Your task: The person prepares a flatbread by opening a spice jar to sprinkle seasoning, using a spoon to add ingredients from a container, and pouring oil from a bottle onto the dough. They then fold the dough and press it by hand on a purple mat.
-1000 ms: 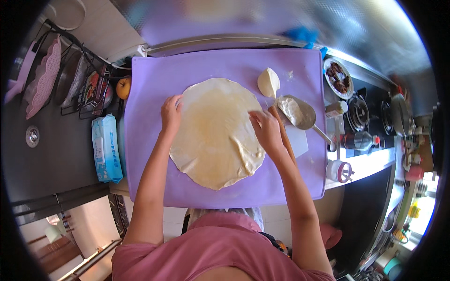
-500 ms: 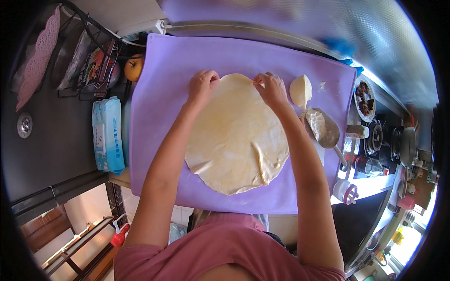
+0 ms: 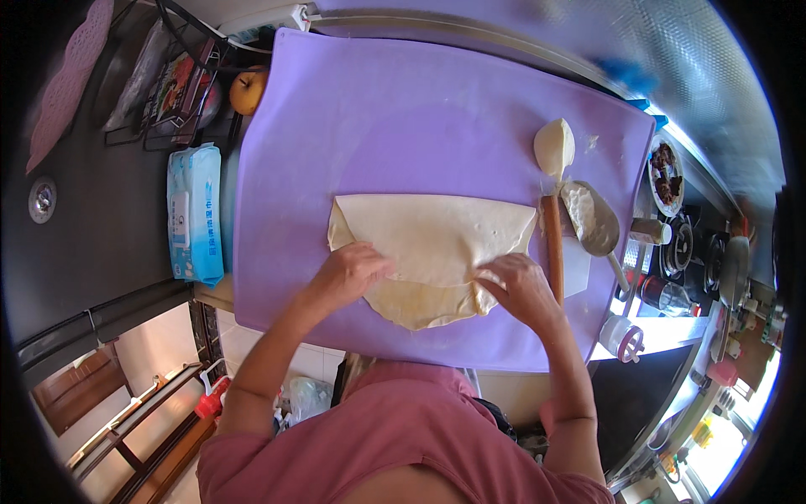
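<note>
A thin, rolled-out sheet of dough (image 3: 432,239) lies on the purple mat (image 3: 403,109). Its far part is folded over toward me, leaving a straight crease at the far side and a single-layer strip along the near edge. My left hand (image 3: 357,267) pinches the folded flap's edge at its left. At the right, my right hand (image 3: 512,281) pinches that same edge between thumb and fingers. Just right of the dough, a wooden rolling pin (image 3: 552,248) lies lengthwise. Beyond it sits a pale lump of dough (image 3: 554,147).
A metal scoop with flour (image 3: 594,220) rests right of the rolling pin. Along the right stand a plate of dark food (image 3: 667,178), a small jar (image 3: 651,231) and a bottle (image 3: 666,294). On the left are a blue wipes pack (image 3: 195,214), a yellow fruit (image 3: 248,91) and a wire rack (image 3: 180,109).
Both hands have drawn the dough's far edge toward me, folding the round sheet over itself. The rolling pin, earlier mostly hidden by my right forearm, now shows.
</note>
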A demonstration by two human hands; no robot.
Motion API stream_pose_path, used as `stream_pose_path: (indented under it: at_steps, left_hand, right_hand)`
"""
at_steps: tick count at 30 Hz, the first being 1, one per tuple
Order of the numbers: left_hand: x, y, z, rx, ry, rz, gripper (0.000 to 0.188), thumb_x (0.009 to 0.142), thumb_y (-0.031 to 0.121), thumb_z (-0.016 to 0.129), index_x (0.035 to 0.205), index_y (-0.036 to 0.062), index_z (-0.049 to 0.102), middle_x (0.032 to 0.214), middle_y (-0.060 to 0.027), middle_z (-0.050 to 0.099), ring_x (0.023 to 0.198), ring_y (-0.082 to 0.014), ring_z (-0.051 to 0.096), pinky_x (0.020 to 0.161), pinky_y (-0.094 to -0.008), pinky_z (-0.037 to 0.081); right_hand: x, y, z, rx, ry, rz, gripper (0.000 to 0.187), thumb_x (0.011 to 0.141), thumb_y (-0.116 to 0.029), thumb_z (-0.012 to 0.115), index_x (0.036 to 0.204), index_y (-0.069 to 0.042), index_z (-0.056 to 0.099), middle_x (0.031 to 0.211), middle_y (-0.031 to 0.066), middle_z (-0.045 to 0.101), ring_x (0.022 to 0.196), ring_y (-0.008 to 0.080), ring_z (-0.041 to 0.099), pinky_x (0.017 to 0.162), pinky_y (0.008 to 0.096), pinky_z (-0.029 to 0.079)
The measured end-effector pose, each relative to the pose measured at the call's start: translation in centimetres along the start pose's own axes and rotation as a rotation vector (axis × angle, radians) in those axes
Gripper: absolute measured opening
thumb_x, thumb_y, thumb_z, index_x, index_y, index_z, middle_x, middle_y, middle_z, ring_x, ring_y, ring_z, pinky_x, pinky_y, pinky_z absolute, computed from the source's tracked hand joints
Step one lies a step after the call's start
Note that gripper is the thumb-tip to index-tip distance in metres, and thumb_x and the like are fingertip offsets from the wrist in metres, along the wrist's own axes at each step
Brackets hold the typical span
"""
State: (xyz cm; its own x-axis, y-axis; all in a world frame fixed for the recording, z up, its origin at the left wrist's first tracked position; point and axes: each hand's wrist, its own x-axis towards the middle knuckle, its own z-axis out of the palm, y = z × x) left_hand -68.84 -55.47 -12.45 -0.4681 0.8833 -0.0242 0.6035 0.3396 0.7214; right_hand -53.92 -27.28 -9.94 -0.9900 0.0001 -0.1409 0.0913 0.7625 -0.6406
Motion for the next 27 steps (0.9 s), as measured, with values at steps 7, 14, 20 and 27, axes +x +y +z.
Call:
stream_pose_path:
  at_steps: [7,14,20,27]
  left_hand:
    - [5.1,2.6,8.5,0.331,0.2,-0.293,0.066,0.091,0.013,0.049,0.149,-0.0015,0.024,0.155,-0.0156,0.026,0.146,-0.032,0.018,0.118,-0.0521,0.011]
    - [6.1,1.0,8.9,0.461,0.22,-0.277,0.066,0.092,0.02,0.047,0.15,0.0015,0.024,0.157,-0.013,0.025,0.146,-0.0281,0.02,0.118,-0.0536,0.009]
    - [5.1,1.3,9.1,0.538,0.187,-0.271,0.065,0.094,0.027,0.047,0.15,0.0002,0.026,0.155,-0.0132,0.028,0.145,-0.0276,0.023,0.118,-0.0531,0.009]
    - [2.3,1.4,6.7,0.108,0.285,0.042,0.042,0.083,0.004,0.064,0.124,0.0055,0.057,0.13,-0.0142,0.053,0.125,-0.0328,0.049,0.106,-0.0469,0.039]
  right_hand:
    - [6.5,-1.2,9.5,-0.276,0.242,0.029,0.054,0.097,-0.022,0.043,0.145,0.0,0.034,0.153,0.0136,0.031,0.144,0.031,0.023,0.118,0.0516,0.012]
    - [8.1,-0.2,10.3,-0.247,0.289,0.108,0.062,0.095,-0.03,0.045,0.148,-0.003,0.03,0.155,0.0139,0.029,0.145,0.0301,0.022,0.116,0.0551,0.01]
    - [6.3,-0.7,10.3,-0.269,0.266,0.11,0.062,0.095,-0.033,0.045,0.148,-0.005,0.032,0.156,0.0152,0.026,0.144,0.0336,0.022,0.116,0.0554,0.008]
    - [2.8,0.1,5.1,0.023,0.253,-0.037,0.035,0.086,-0.017,0.065,0.12,-0.009,0.06,0.127,0.0094,0.056,0.123,0.0271,0.05,0.108,0.0448,0.034]
